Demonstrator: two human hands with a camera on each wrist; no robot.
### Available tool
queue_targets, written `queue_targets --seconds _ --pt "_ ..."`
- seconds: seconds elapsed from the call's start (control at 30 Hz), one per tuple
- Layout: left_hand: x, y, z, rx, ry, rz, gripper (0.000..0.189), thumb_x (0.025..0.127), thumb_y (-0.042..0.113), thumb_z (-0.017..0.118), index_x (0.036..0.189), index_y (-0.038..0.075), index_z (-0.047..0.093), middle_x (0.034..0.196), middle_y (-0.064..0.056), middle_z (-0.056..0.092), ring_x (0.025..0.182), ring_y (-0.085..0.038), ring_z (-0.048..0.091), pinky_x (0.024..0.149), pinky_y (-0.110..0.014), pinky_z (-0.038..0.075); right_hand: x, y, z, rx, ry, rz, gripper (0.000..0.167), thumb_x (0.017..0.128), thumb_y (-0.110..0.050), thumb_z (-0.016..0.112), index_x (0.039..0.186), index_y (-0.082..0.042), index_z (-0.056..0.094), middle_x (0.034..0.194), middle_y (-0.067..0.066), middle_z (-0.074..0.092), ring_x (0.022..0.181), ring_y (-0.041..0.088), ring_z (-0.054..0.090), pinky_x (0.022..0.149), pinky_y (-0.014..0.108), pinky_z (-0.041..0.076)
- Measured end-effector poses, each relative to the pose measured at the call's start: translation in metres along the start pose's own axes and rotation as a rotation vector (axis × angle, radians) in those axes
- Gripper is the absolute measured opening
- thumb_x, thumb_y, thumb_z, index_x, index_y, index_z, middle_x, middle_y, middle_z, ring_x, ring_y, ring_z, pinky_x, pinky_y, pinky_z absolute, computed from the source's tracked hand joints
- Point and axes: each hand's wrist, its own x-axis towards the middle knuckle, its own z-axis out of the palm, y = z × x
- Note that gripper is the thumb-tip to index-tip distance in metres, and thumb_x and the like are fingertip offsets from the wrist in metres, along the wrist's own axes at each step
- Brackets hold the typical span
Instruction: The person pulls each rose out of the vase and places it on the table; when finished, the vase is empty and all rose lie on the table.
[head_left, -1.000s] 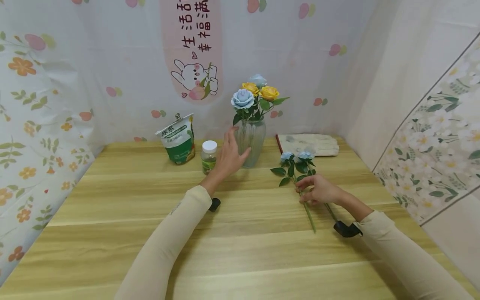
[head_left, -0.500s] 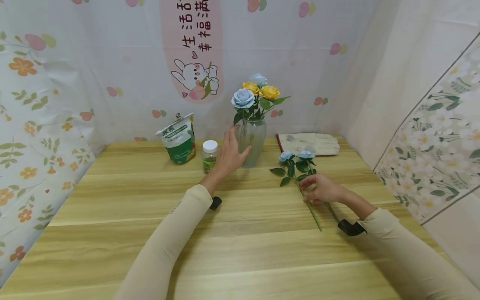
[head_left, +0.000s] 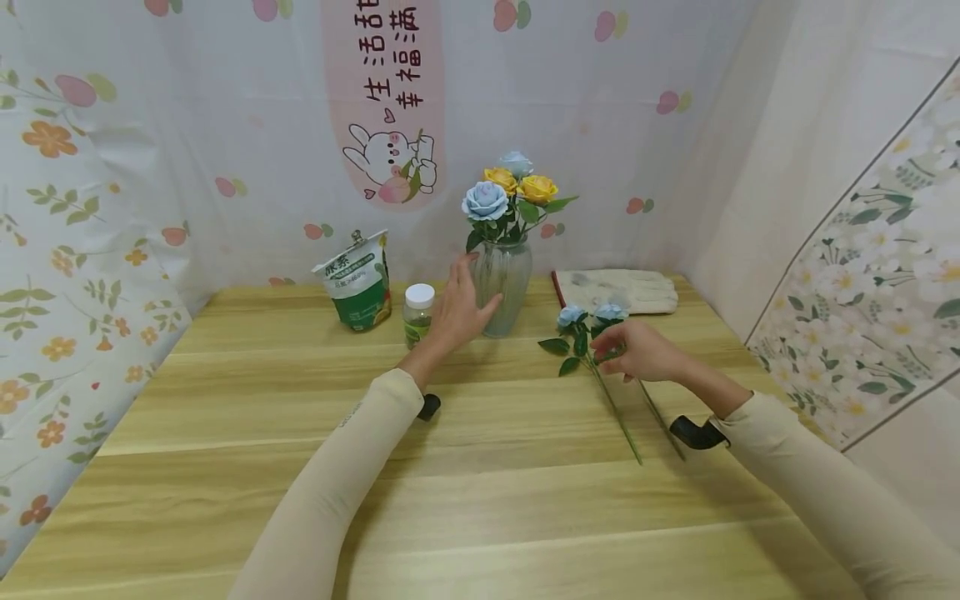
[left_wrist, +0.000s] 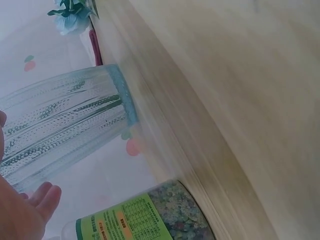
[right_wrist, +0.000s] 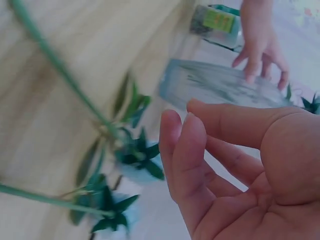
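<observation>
My left hand [head_left: 459, 312] holds the side of a ribbed clear glass vase [head_left: 510, 287], with the thumb across its front and the fingers behind. Blue roses [head_left: 485, 201] and yellow roses [head_left: 538, 189] stand in the vase. My right hand [head_left: 637, 352] hovers over two blue roses lying side by side on the table. One bloom [head_left: 571, 315] is left of the fingers, the other [head_left: 611, 311] just beyond them. In the right wrist view the loosely bent fingers hold nothing; both green stems [right_wrist: 65, 75] run apart from them.
Left of the vase stands a white-capped bottle [head_left: 418, 315] of granules, with a green and white clipped pouch [head_left: 362, 283] farther left. A pale work glove [head_left: 618, 290] lies at the back right. The wooden table [head_left: 480, 500] meets a patterned curtain behind.
My right hand lets go of the left rose's stem and rises toward the blooms. That stem's lower end has shifted slightly right. My left hand stays on the vase.
</observation>
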Motion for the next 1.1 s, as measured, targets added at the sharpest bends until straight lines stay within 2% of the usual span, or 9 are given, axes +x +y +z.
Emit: queue_targets --seconds 0.13,0.23,0.37,0.5,0.67,0.87,0.97,1.1 --pt "0.001 -0.001 0.0 0.005 -0.01 -0.006 0.078 0.094 0.037 0.066 0.151 0.014 0.019 0.154 -0.016 0.03 0.07 -0.025 0.053 0.044 -0.03 0.039 0.011 -0.012 -0.003 -0.002 0.058 -0.038 0.03 0.093 0.001 0.064 0.121 0.011 0.062 0.109 0.025 0.066 0.084 0.037 0.069 0.059 0.041 0.057" --pt "0.002 0.0 -0.001 -0.006 -0.02 -0.017 0.078 0.094 0.039 0.067 0.152 0.014 0.019 0.154 -0.016 0.032 0.071 -0.026 0.053 0.044 -0.03 0.039 0.02 -0.022 -0.004 0.016 0.101 -0.052 0.024 0.095 0.001 0.06 0.118 0.007 0.064 0.107 0.02 0.068 0.085 0.032 0.07 0.06 0.044 0.057" --pt "0.004 0.003 -0.003 -0.018 -0.033 -0.021 0.079 0.094 0.039 0.067 0.152 0.014 0.019 0.152 -0.017 0.036 0.07 -0.025 0.053 0.044 -0.03 0.038 0.034 -0.035 -0.005 0.011 0.158 -0.08 0.022 0.095 0.0 0.059 0.115 0.004 0.067 0.108 0.021 0.068 0.082 0.025 0.071 0.058 0.038 0.057" --pt "0.002 0.004 -0.005 -0.015 -0.038 -0.02 0.079 0.095 0.039 0.066 0.152 0.013 0.019 0.152 -0.018 0.036 0.064 -0.025 0.052 0.043 -0.03 0.038 0.05 -0.048 -0.005 0.004 0.217 -0.102 0.022 0.096 -0.002 0.059 0.116 0.004 0.068 0.117 0.024 0.066 0.084 0.028 0.071 0.058 0.032 0.056" --pt "0.001 0.003 -0.005 -0.01 -0.027 -0.011 0.079 0.094 0.038 0.067 0.151 0.012 0.02 0.152 -0.018 0.036 0.071 -0.027 0.054 0.045 -0.031 0.039 0.069 -0.063 -0.005 0.041 0.3 -0.103 0.029 0.098 -0.005 0.057 0.126 0.0 0.065 0.13 0.02 0.061 0.095 0.03 0.068 0.056 0.029 0.051" --pt "0.001 0.001 -0.004 -0.014 -0.023 -0.009 0.079 0.094 0.038 0.067 0.151 0.013 0.019 0.148 -0.018 0.039 0.079 -0.029 0.057 0.049 -0.033 0.041 0.088 -0.074 -0.004 0.049 0.39 -0.136 0.041 0.097 -0.005 0.053 0.139 -0.005 0.057 0.137 0.018 0.055 0.086 0.029 0.065 0.05 0.03 0.043" --pt "0.001 0.001 -0.003 -0.009 -0.021 -0.007 0.08 0.094 0.038 0.068 0.151 0.013 0.019 0.146 -0.018 0.04 0.078 -0.029 0.057 0.049 -0.033 0.041 0.094 -0.077 -0.003 0.044 0.437 -0.145 0.045 0.096 -0.005 0.053 0.141 -0.007 0.055 0.145 0.016 0.048 0.099 0.031 0.064 0.057 0.034 0.047" --pt "0.002 0.001 -0.002 -0.005 -0.021 -0.002 0.08 0.093 0.037 0.068 0.151 0.014 0.019 0.145 -0.018 0.042 0.073 -0.028 0.056 0.047 -0.032 0.04 0.101 -0.079 -0.002 0.073 0.468 -0.164 0.045 0.096 -0.007 0.056 0.141 -0.008 0.055 0.151 0.015 0.042 0.119 0.037 0.056 0.078 0.045 0.054"
